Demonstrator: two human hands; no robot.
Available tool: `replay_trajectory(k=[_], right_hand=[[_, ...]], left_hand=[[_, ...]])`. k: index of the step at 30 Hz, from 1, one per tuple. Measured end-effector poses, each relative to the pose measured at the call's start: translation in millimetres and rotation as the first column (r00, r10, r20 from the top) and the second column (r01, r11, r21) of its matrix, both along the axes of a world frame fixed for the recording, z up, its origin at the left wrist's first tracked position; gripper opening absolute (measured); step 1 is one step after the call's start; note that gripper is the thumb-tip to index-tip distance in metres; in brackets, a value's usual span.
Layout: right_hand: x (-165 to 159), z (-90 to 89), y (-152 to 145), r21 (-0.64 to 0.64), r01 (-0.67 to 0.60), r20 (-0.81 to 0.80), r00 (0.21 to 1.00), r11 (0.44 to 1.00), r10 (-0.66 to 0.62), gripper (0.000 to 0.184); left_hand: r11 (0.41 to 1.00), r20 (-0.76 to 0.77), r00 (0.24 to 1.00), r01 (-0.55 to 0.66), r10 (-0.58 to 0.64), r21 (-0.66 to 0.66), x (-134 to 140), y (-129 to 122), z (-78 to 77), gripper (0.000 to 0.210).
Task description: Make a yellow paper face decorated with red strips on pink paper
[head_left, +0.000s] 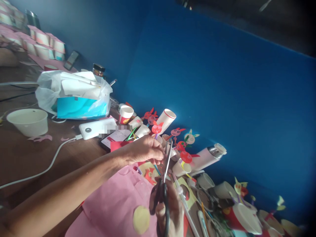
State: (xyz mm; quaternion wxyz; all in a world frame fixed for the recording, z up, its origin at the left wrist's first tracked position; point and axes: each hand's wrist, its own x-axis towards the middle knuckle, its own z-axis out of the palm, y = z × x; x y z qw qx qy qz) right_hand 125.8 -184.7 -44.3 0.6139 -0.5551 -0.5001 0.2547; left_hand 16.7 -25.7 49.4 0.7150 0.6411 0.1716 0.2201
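My right hand (172, 205) grips scissors (166, 192) by their black handles, with the blades pointing up and slightly apart. Just left of the blades, my left hand (146, 149) has its fingers pinched together. What sits between those fingertips is hidden or too small to name. Beneath my hands spreads a large pink sheet (116, 197), and a pale yellow paper disc (141, 220) lies over it beside the scissor handles. Red paper scraps (150, 176) lie below my left hand. Beyond it stand red paper animal faces (157, 128) among paper cups (182, 168).
A pink thermos (204, 159) leans by the blue wall. On the left are a cabled white power bank (95, 129), a phone (115, 140), a white tub (28, 121) and a filled plastic bag (46, 90). Paper cups (247, 217) crowd the lower right. Stacked cups (41, 38) stand far left.
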Motion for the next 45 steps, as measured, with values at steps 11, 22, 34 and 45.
replay_trajectory(k=[11,22,34,45], right_hand=[[-0.6,7.6,-0.9,-0.02,0.004,0.052,0.999,1.0,-0.003,0.055],[1.4,14.8,-3.1,-0.035,0.036,0.122,0.992,0.999,-0.031,0.054],[-1.9,5.4,-0.5,-0.025,0.001,-0.012,1.0,1.0,-0.001,0.056],[-0.1,0.3,-1.1,-0.032,-0.028,0.009,1.0,0.999,0.028,0.057]], left_hand=[[1.0,0.007,1.0,0.023,-0.023,-0.016,-2.7,2.1,0.7,0.012],[0.997,-0.024,0.997,0.077,-0.077,-0.013,-4.6,3.4,2.9,0.013],[0.999,-0.007,0.999,0.042,-0.042,0.001,0.0,3.6,-0.4,0.014],[0.999,0.009,0.999,0.045,-0.045,0.02,-2.8,3.4,1.0,0.013]])
